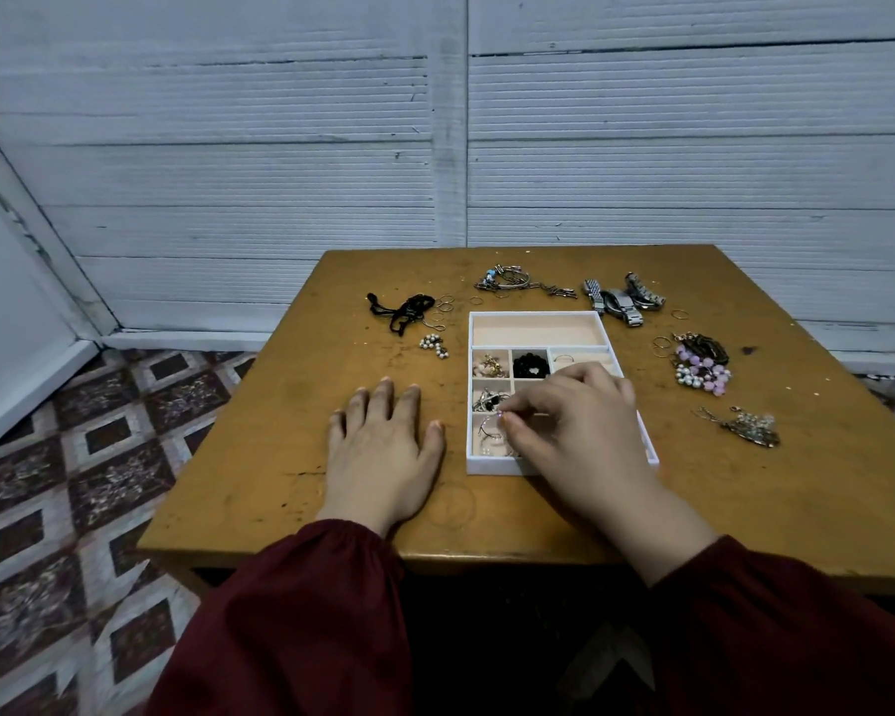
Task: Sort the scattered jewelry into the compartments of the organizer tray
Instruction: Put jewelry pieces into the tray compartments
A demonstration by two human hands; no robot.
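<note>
1. Left hand [383, 447]: flat on the desk [280, 431], fingers straight, holding nothing.
2. Right hand [574, 421]: thumb and forefinger pinch a thin wire piece [498, 417] over the tray's near-left compartment.
3. Organizer tray [538, 315]: under the right hand, just right of the left hand; several compartments hold pieces.
4. Watches [622, 300]: beyond the right hand.
5. Black cords [403, 308]: beyond the left hand.
6. Pink bead cluster [703, 370]: right of the right hand.

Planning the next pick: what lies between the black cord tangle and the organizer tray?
Head view: thin gold rings and a pearl cluster lie between the black cord tangle and the organizer tray.
</note>
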